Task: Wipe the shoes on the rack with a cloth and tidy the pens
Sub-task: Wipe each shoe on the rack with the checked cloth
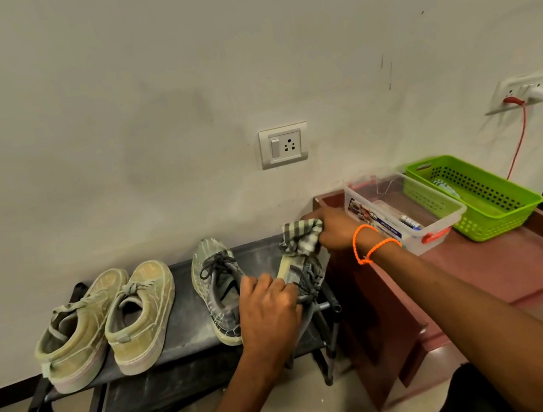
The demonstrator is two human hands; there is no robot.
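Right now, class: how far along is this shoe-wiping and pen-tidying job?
Done: nothing certain. In hand: the right hand rubs the checked cloth on the rightmost grey shoe, which the left hand steadies. Left: possibly the tan pair, and the pens in the clear box.

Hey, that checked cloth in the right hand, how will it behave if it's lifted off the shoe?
The checked cloth is bunched and draped over the shoe, so probably floppy and light. It likely won't slip from the right hand.
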